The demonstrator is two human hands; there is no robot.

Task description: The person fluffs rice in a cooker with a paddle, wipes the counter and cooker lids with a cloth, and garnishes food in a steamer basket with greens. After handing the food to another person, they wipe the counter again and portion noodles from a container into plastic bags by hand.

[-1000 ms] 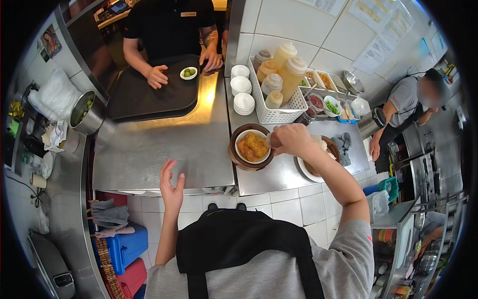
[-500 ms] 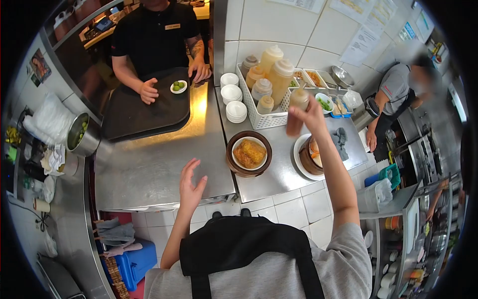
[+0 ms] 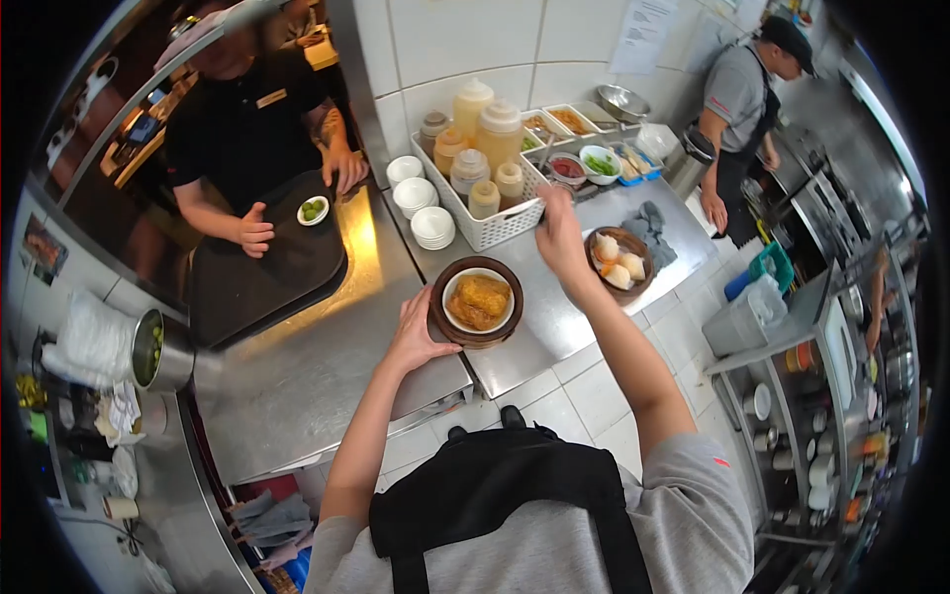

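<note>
My left hand (image 3: 420, 332) holds the left side of a round brown steamer (image 3: 477, 340), its thumb low on the front and its fingers at the back. Inside the steamer is a white bowl with golden-brown food (image 3: 479, 302). Beside the right corner of a white perforated basket (image 3: 495, 227), my right hand (image 3: 561, 228) is raised with loosely curled fingers and no object visible in it. Several squeeze bottles (image 3: 498, 134) stand in the basket, among them a small one (image 3: 510, 184) near my right hand. Right of that hand, another steamer (image 3: 620, 262) holds dumplings.
Stacked white bowls (image 3: 432, 226) stand left of the basket. Across the counter (image 3: 327, 371), a person in black has both hands by a black tray (image 3: 267, 267) bearing a small dish (image 3: 313, 210). Another person in grey (image 3: 737, 109) stands at right. A grey cloth (image 3: 650, 236) lies beyond the dumplings.
The small bottle from my right hand now stands in the basket, and that hand is beside it. My left hand has moved onto the steamer. The view has shifted.
</note>
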